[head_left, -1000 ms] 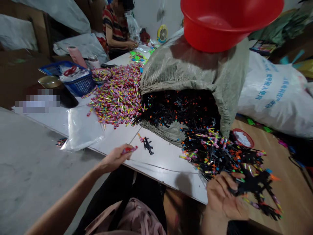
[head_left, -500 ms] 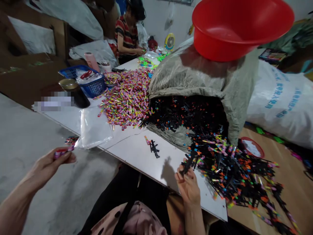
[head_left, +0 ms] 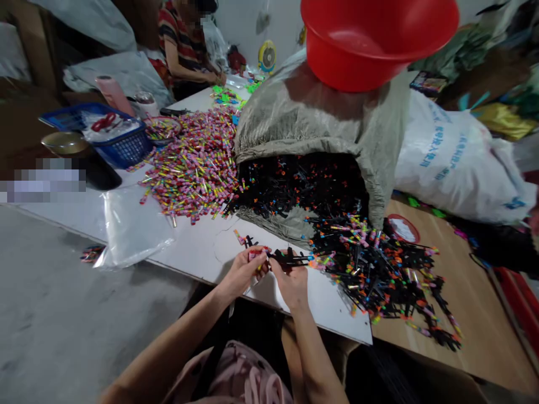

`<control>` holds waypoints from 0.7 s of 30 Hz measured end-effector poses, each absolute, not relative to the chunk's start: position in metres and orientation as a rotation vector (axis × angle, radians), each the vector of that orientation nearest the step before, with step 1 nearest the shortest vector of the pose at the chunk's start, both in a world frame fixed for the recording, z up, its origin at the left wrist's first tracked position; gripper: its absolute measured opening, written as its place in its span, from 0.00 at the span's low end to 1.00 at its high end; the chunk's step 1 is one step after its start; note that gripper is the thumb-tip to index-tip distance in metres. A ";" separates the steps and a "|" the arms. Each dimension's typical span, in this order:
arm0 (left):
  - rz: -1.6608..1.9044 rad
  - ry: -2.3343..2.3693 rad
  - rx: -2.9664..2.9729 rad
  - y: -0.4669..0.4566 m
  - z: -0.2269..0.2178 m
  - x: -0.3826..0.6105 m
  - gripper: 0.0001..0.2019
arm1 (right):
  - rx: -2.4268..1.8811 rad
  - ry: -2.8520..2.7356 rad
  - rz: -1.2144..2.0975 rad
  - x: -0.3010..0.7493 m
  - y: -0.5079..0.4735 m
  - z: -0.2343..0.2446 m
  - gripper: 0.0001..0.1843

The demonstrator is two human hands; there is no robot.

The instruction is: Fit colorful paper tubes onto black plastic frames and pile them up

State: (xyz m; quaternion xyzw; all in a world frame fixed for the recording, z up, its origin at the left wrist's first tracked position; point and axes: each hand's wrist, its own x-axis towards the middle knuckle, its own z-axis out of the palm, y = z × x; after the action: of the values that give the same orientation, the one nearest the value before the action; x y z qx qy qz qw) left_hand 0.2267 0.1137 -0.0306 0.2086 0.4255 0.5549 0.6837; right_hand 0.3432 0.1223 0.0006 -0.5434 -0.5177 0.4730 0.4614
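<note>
My left hand (head_left: 244,270) is closed on a small pink tube (head_left: 257,254), its end against a black toy gun (head_left: 290,258) pinched in my right hand (head_left: 291,280). Both hands meet over the white table (head_left: 202,252) near its front edge. Another black toy gun (head_left: 249,242) lies on the table just behind them. To the right spreads a heap of black toy guns (head_left: 379,269) mixed with coloured tubes, spilling from a grey sack (head_left: 320,123). A pile of coloured tubes (head_left: 193,163) covers the table to the left.
A red basin (head_left: 374,39) rests on the sack. A clear plastic bag (head_left: 126,224), a blue basket (head_left: 113,137) and a dark jar (head_left: 80,157) stand left. A white sack (head_left: 455,157) lies right. Another person (head_left: 185,45) sits at the far end.
My left hand swung in from the far left with the pink tube. My right hand lifted a black toy gun from the heap, and the two hands came together.
</note>
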 end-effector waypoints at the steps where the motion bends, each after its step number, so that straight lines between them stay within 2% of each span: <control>1: 1.265 1.022 0.513 0.112 -0.032 0.226 0.23 | -1.337 -1.274 1.155 0.343 0.122 -0.001 0.10; 8: 1.222 1.316 0.912 0.103 -0.029 0.214 0.18 | -1.399 -1.429 1.106 0.344 0.117 -0.013 0.12; 15: 1.285 1.556 1.194 0.092 -0.034 0.231 0.11 | -1.542 -1.285 1.025 0.345 0.104 -0.010 0.18; 21: 1.081 1.652 1.726 0.079 -0.065 0.236 0.18 | -1.645 -1.388 1.063 0.348 0.109 -0.028 0.22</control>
State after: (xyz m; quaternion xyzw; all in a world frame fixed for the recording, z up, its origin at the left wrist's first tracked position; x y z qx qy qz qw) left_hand 0.2362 0.0793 -0.0647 0.6361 0.6088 0.3984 0.2570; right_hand 0.3481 0.1090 -0.0282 -0.6389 -0.5389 0.4127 0.3622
